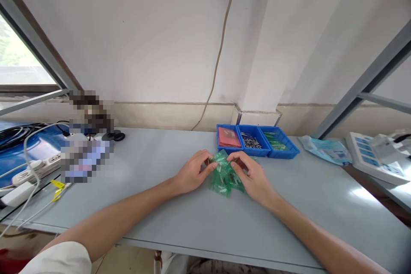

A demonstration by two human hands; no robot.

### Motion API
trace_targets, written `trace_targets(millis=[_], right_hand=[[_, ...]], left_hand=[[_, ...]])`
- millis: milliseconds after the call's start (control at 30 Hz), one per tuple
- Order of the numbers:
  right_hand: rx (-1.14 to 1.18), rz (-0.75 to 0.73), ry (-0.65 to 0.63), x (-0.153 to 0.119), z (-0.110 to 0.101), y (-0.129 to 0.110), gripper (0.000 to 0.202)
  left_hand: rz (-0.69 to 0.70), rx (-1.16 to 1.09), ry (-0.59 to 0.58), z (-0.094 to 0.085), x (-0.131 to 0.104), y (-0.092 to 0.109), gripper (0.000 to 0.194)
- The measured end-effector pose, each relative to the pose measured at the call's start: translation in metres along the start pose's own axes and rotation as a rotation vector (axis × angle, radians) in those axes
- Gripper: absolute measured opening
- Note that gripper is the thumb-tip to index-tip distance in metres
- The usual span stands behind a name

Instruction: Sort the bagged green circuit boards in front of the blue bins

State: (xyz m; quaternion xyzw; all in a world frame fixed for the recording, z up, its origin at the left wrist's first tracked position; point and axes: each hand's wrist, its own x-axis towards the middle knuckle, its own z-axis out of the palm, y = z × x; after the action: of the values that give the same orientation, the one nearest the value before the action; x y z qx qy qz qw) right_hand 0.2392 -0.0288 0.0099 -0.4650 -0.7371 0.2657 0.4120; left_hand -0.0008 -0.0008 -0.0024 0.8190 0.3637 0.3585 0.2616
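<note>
Both hands meet over several green plastic bags (221, 183) near the middle of the grey table. My left hand (196, 170) pinches the upper left edge of a green bag between thumb and fingers. From the other side, my right hand (250, 175) grips the same bag's upper right edge. Small dark and metallic pieces show through the green plastic. Just beyond my hands stand three joined blue bins: one with red packets (229, 136), one with small metal parts (250, 141), one with more green bags (275, 141).
On the right lie a light-blue plastic packet (326, 150) and a white power strip (374, 156). Power strips (38, 172), white cables and a black cable coil (19, 135) crowd the left. The table's front edge (192, 253) runs below my arms.
</note>
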Motion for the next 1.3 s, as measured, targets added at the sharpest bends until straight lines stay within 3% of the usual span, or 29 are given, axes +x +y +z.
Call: trace_targets(millis=[67,200,467,633,900,1133,1300], right_hand=[[0.017,0.019,0.007,0.001,0.0002,0.002,0.016],[0.05,0.04,0.008,0.003,0.0013,0.0056,0.016],[0.053,0.027,-0.079,0.0015,0.0033,0.0083,0.027],[0.035,0.033,-0.049,0.0028,0.0041,0.0092,0.019],[-0.039,0.003,-0.04,0.0029,0.0007,0.0078,0.022],[0.032,0.065,-0.04,0.0024,0.0008,0.0048,0.015],[0.089,0.093,-0.015,0.0031,-0.0001,0.0055,0.015]], left_hand=[[-0.005,-0.043,-0.012,0.0004,-0.0016,-0.0005,0.031],[0.033,-0.077,-0.037,0.0017,-0.0037,-0.0012,0.056],[0.065,0.009,-0.023,-0.0011,0.001,-0.002,0.023],[0.092,0.07,-0.013,-0.0009,0.002,-0.0022,0.028],[0.172,0.112,-0.022,0.0014,0.0017,-0.003,0.033],[0.094,0.122,0.036,0.0015,0.0015,-0.0033,0.036],[-0.009,0.046,0.045,0.0023,-0.0016,-0.0039,0.021]])
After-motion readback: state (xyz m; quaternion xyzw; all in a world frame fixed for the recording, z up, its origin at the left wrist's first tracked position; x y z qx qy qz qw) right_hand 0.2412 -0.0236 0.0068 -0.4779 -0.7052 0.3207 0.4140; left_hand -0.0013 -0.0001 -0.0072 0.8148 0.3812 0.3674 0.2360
